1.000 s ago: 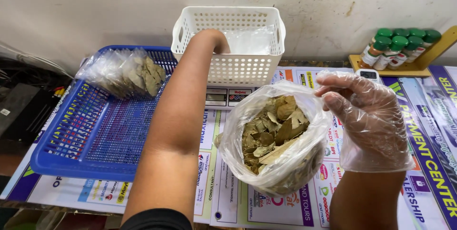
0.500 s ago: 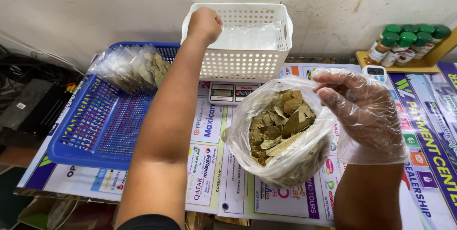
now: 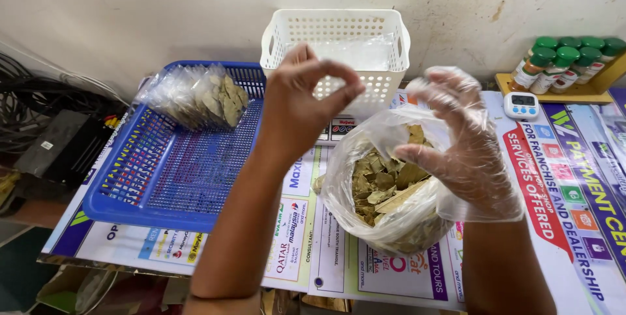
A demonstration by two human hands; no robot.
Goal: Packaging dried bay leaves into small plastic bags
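Dark cables (image 3: 26,103) and a black box (image 3: 62,149) lie off the counter's left edge. On the counter's left half sits a blue mesh tray (image 3: 163,178), with a row of small clear packets of dried leaves (image 3: 195,96) leaning in its far corner. At the counter's far edge, against a stained pale wall (image 3: 163,8), a white perforated basket (image 3: 336,44) stands on a small digital scale (image 3: 336,129) and holds clear plastic. The bare left hand (image 3: 303,103) is raised before the basket, thumb and forefinger pinched narrowly together; whether anything is between them cannot be told. Beside it, near the counter's front, the right hand (image 3: 460,149) in a clear plastic glove rests, fingers loosely curled, on the rim of an open clear bag of dried leaves (image 3: 385,191). A white timer (image 3: 521,104) and about 6 green-capped spice jars (image 3: 564,60) on a wooden rack occupy the far right corner. Colourful printed posters (image 3: 574,184) cover the counter.
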